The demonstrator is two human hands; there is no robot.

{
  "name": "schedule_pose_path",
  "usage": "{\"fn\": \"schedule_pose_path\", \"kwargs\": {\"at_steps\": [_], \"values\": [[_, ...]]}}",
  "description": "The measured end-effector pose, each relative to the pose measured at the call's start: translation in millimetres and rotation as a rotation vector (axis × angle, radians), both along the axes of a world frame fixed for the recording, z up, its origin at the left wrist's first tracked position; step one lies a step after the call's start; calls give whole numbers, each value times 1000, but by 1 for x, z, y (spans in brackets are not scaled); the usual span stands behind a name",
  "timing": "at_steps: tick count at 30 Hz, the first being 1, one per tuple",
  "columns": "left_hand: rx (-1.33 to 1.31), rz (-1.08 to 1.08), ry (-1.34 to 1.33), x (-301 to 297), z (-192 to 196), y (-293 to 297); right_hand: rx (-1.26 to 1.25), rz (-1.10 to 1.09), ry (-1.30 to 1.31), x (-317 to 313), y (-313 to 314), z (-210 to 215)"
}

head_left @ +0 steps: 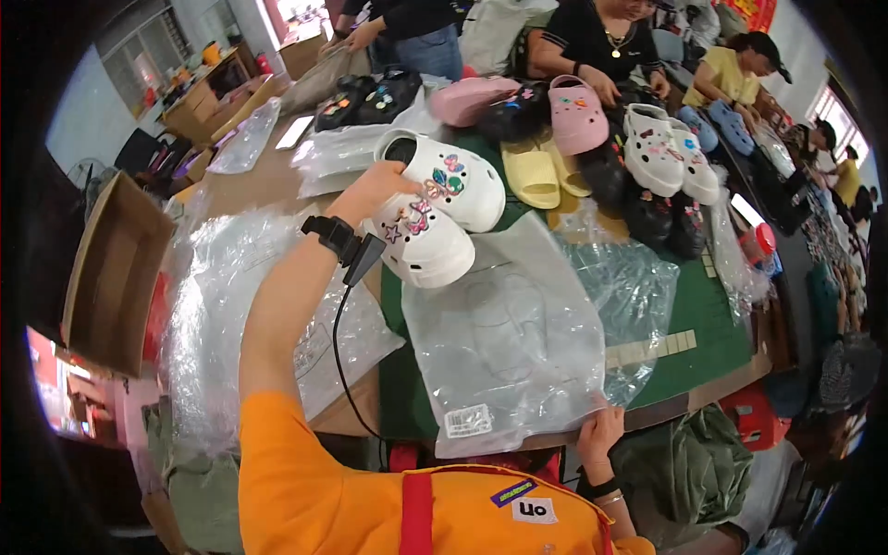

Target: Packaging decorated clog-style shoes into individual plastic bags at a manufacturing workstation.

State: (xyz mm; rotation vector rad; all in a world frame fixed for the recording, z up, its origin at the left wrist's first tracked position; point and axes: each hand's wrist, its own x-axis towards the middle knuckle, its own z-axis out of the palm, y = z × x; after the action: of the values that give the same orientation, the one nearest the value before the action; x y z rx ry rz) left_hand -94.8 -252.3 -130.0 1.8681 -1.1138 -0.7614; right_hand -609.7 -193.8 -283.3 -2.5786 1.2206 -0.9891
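While the outstretched left hand grips clogs, the right seemingly pinches plastic.

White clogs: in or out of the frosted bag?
Out: the left hand grips the white clogs, no plastic over them; right hand holds the frosted bag.

Pale wall seen at upper left, broken by gridded window — wooden desk set nearby. Light admitted through doorway at top, left of centre, and bright window at upper right. Centre filled by green-topped table.
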Motion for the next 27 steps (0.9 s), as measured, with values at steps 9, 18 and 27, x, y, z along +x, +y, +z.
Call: {"fn": "schedule_pose_path", "kwargs": {"at_steps": [9,18,27], "values": [[-195,317,578,12,-34,50,-5,4,6,5,1,3],[16,220,10,37,-23,88,-3,2,11,7,-1,5],[256,-63,-787,47,-53,77,-42,-14,63,5,-1,0]]}}
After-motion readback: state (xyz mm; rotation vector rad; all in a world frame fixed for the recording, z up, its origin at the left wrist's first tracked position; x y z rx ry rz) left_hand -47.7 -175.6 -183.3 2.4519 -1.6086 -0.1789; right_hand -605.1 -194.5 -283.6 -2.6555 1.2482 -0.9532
